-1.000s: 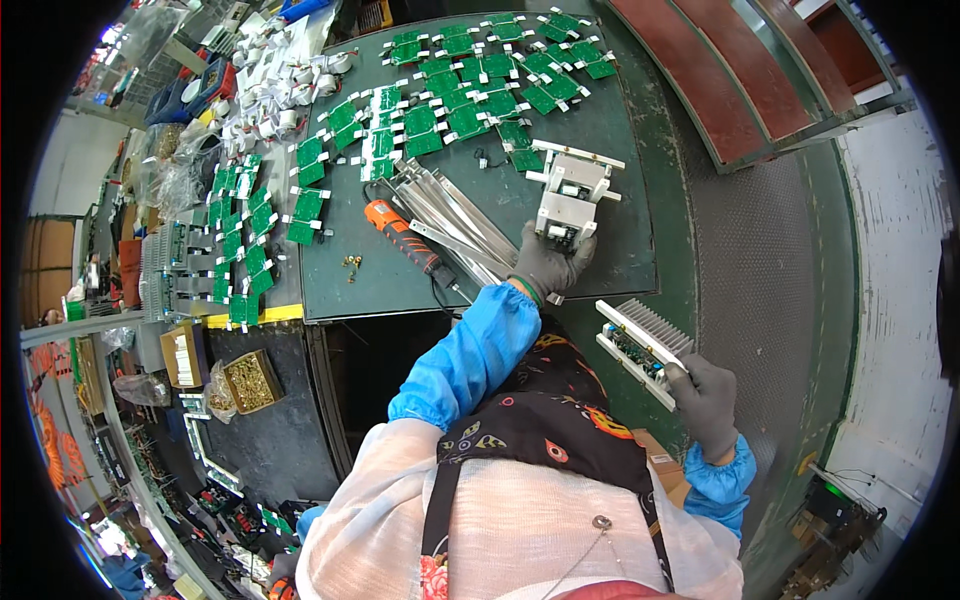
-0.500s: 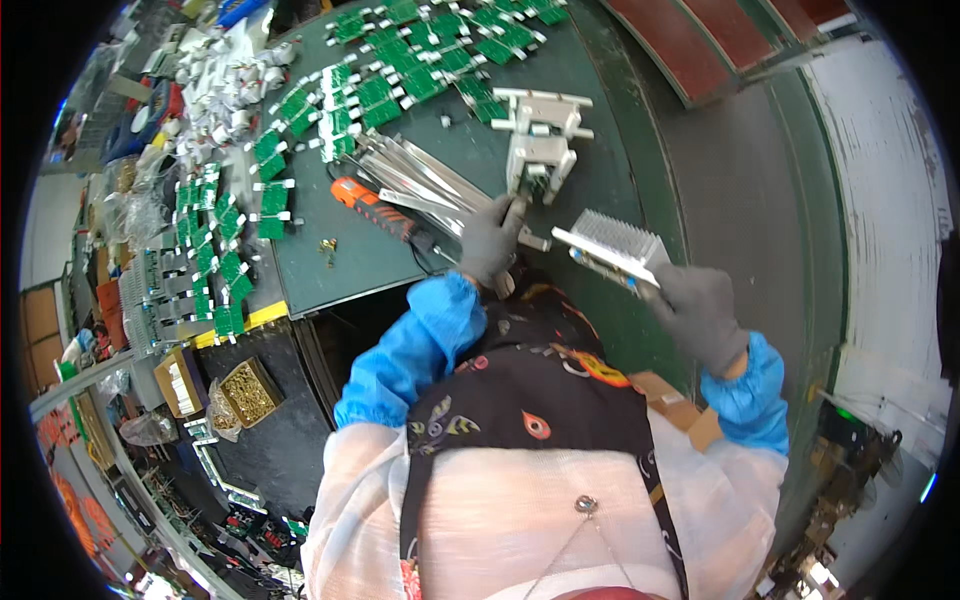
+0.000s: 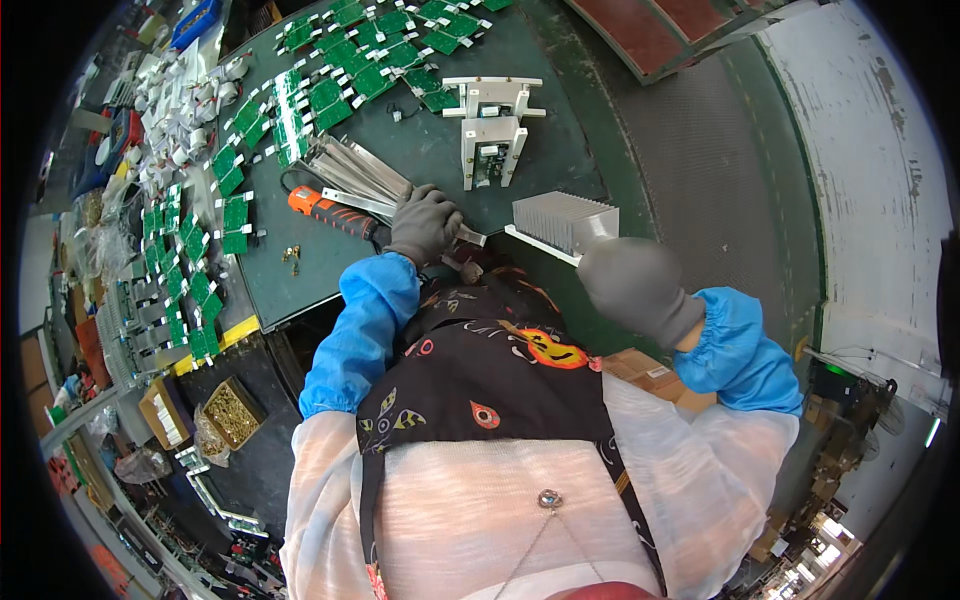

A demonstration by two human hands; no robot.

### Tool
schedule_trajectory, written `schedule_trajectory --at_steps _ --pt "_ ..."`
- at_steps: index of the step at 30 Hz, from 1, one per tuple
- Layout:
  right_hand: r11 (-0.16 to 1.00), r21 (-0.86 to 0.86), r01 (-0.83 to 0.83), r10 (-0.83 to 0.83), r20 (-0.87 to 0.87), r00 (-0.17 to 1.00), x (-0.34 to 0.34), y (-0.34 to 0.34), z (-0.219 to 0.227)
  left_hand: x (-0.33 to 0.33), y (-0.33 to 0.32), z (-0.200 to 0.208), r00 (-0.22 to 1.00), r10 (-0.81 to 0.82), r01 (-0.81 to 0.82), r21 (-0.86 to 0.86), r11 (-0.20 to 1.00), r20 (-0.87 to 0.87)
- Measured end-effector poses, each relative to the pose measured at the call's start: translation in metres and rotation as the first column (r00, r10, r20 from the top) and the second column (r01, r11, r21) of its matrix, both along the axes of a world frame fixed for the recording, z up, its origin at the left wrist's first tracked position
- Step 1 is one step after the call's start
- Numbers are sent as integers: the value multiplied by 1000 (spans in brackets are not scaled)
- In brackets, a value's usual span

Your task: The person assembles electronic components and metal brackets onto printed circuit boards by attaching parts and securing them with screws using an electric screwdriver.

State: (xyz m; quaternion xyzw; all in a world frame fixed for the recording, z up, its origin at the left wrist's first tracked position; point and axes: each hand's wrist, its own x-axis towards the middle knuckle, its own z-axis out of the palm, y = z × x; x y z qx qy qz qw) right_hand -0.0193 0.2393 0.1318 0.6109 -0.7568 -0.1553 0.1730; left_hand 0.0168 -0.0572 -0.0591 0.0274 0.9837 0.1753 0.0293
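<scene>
Heat sink (image 3: 560,222): showing mostly fins now, right hand (image 3: 638,288) holding its end.
White-framed units (image 3: 490,131): now standing untouched.
Left hand (image 3: 425,226): shifting onto metal strips (image 3: 352,172); grip hidden, cannot tell.

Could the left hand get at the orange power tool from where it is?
Likely yes: the left hand is at the metal strips, just right of the orange power tool, and nothing seems to cover its grip. I can't tell whether that hand is gripping a strip.
</scene>
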Motion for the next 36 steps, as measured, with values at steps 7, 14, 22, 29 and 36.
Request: schedule_trajectory --at_steps 7,14,22,29,36 --pt "986 -106 128 -95 277 956 -6 -10 -8 24 -45 3 996 -80 80 10 997 26" --pt "658 138 740 -32 987 -156 -29 -13 -20 17 -50 49 959 61 -240 682 691 276" --pt "488 -10 873 667 649 -365 -8 1 -125 44 26 98 965 -119 -236 971 -25 232" --pt "701 -122 702 170 985 2 -31 -22 -165 22 18 132 974 122 -228 792 566 193" --pt "730 -30 683 -350 842 411 -33 -58 -173 -5 26 114 983 176 -160 681 714 47"
